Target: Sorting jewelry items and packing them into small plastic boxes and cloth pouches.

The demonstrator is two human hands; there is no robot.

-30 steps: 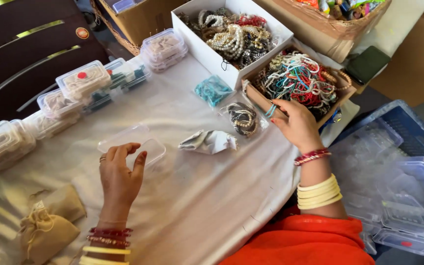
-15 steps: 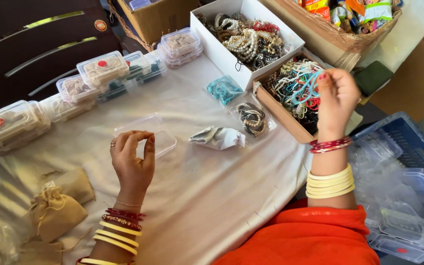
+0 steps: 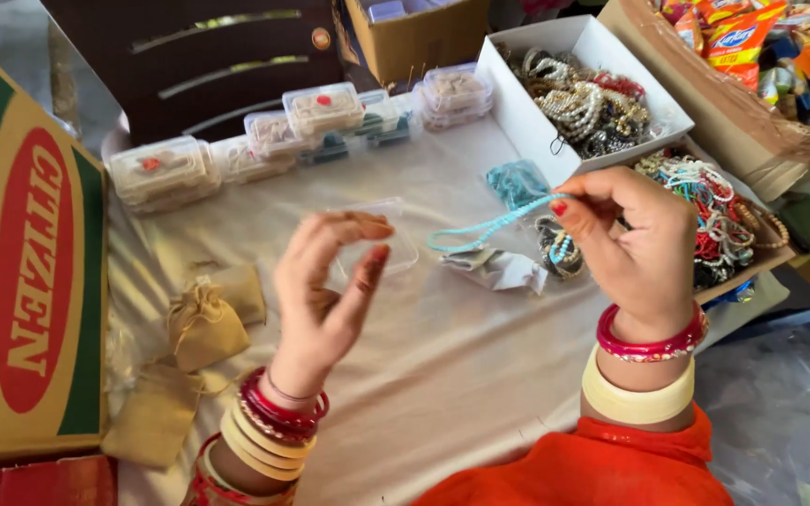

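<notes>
Pinching a turquoise bead strand (image 3: 491,225) between thumb and fingertips, the right hand (image 3: 635,248) is hovering above the white tablecloth (image 3: 442,365); the strand is sagging leftward from that clenched grasp, its free end hanging over the cloth, just beside the clear plastic lid (image 3: 377,234); the left hand (image 3: 330,290) is staying released, fingers curved and spread apart, holding nothing, raised in front of the lid; a crumpled paper scrap (image 3: 499,270) is lying on the cloth directly under the strand; a white box of pearl jewellery (image 3: 527,122) is standing behind the strand; a brown tray of mixed beads (image 3: 752,264) is sitting right of the right hand, at the cloth's edge; small cloth pouches (image 3: 201,323) are resting left of the left hand; bare cloth is lying open between the two wrists, nearer the person.
</notes>
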